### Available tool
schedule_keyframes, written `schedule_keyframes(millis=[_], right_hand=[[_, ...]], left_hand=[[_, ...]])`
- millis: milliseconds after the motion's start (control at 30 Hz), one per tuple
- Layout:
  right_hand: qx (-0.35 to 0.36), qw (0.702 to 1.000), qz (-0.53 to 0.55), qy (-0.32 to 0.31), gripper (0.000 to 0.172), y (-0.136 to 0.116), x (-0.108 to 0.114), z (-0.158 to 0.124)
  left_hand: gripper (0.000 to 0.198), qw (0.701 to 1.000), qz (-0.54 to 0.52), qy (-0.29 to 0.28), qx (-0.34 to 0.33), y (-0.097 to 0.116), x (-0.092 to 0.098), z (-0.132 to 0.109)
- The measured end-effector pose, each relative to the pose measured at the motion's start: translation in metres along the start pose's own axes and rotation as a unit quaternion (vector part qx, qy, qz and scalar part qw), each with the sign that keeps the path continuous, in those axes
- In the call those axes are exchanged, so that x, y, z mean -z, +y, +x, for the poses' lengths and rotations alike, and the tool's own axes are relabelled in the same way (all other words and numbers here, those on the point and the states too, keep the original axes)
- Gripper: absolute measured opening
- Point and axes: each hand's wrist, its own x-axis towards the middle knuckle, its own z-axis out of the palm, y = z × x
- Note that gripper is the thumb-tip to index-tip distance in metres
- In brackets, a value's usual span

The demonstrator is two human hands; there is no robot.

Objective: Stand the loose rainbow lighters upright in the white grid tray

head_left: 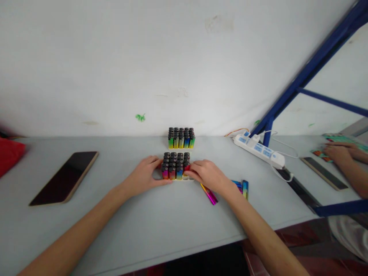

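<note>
Upright lighters with black tops [176, 166] stand in rows in a pale holder [184, 179] on the grey table. My left hand [146, 172] rests against the left side of this block, thumb along its front edge. At the block's right side, my right hand [207, 173] has its thumb and fingers closed round a lighter at the front right. Behind stands a second block of lighters [181, 138], green, yellow and blue. A magenta and yellow lighter [210, 194] lies below my right hand, and several more [245, 189] lie partly behind my right forearm.
On the left lie a dark tablet-like panel [66, 178] and a red item [10, 155]. A white power strip [258, 149] with cables sits at the right, beside a blue metal frame [287, 101]. Beyond the frame, another person's hands [340, 151] rest near small items.
</note>
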Motion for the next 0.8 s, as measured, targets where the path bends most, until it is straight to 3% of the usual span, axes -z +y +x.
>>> schedule_keyframes(millis=[100,200,300,400,467,567,700,800], right_hand=[[-0.017,0.997,0.073,0.020,0.034,0.009,0.005,-0.011],[-0.110,0.982,0.125,0.093,0.043,0.038,0.021,-0.039],[-0.227,0.956,0.093,0.158,0.042,0.072,0.036,-0.078],[-0.241,0.954,0.064,0.164,0.034,0.084,0.041,-0.114],[-0.218,0.961,0.053,0.159,0.030,0.073,0.040,-0.129],[-0.177,0.973,0.033,0.147,0.021,0.038,0.030,-0.135],[-0.136,0.983,-0.028,0.118,0.023,-0.010,0.010,-0.119],[-0.147,0.983,-0.086,0.064,0.014,-0.026,0.001,-0.103]], left_hand=[[0.062,1.000,-0.001,-0.001,0.002,0.000,0.000,0.002],[0.061,1.000,0.019,-0.009,-0.005,0.000,0.001,0.004],[0.062,0.999,0.039,-0.012,-0.010,0.001,0.001,0.005],[0.060,0.999,0.049,-0.018,-0.012,0.001,0.001,0.006],[0.058,0.998,0.049,-0.022,-0.014,0.002,0.001,0.006],[0.057,0.999,0.046,-0.021,-0.009,0.002,0.001,0.006],[0.057,0.999,0.046,-0.014,-0.002,0.002,0.001,0.006],[0.058,0.999,0.045,-0.011,-0.007,0.002,0.002,0.006]])
